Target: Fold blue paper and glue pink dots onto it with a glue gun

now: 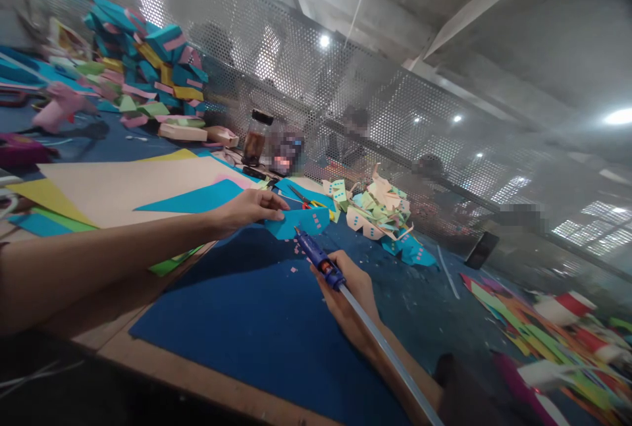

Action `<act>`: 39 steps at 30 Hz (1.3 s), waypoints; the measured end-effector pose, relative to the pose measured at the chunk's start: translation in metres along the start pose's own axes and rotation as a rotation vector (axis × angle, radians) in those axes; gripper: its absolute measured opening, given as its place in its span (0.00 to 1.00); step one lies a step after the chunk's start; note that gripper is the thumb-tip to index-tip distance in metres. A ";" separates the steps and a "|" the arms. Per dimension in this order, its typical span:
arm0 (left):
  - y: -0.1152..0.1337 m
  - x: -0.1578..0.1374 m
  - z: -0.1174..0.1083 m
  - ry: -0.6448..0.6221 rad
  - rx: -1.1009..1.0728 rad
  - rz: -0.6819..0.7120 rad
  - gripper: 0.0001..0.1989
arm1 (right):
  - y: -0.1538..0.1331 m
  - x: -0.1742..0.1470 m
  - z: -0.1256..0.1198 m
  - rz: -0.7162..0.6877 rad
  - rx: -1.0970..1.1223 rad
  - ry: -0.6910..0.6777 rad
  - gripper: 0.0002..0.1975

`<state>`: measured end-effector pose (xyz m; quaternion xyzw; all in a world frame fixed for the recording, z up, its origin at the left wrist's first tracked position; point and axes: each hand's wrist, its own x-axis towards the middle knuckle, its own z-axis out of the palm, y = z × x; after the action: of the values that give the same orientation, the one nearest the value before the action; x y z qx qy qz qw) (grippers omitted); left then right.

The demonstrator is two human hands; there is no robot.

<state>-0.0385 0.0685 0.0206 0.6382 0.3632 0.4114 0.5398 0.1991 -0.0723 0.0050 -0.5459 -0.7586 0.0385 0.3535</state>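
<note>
Between thumb and fingers, my left hand pinches the left end of a blue paper cutout with small pink squares along its right part. My right hand is wrapped round a blue glue gun, and a long clear glue stick runs out of its back. The gun's nozzle meets or nearly meets the cutout's lower edge; I cannot tell whether they touch. Tiny pink paper squares lie scattered on the table just below. Scissors with red and yellow handles rest behind the cutout.
Large paper sheets cover the left of the blue-topped table. A heap of folded paper pieces sits behind to the right. Further off are a tall stack of paper shapes, a jar, a phone and colourful paper strips.
</note>
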 end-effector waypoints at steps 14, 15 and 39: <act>0.001 -0.003 0.002 0.042 0.289 0.093 0.12 | 0.000 0.001 0.000 -0.008 -0.004 0.000 0.02; 0.001 -0.003 0.002 0.051 0.317 0.095 0.11 | 0.000 0.001 0.000 -0.012 -0.004 -0.001 0.02; -0.016 0.010 -0.011 0.090 0.616 0.186 0.13 | 0.007 0.000 0.002 -0.014 -0.042 -0.044 0.03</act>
<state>-0.0448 0.0845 0.0066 0.7833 0.4342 0.3576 0.2646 0.2038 -0.0691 0.0005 -0.5469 -0.7706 0.0321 0.3256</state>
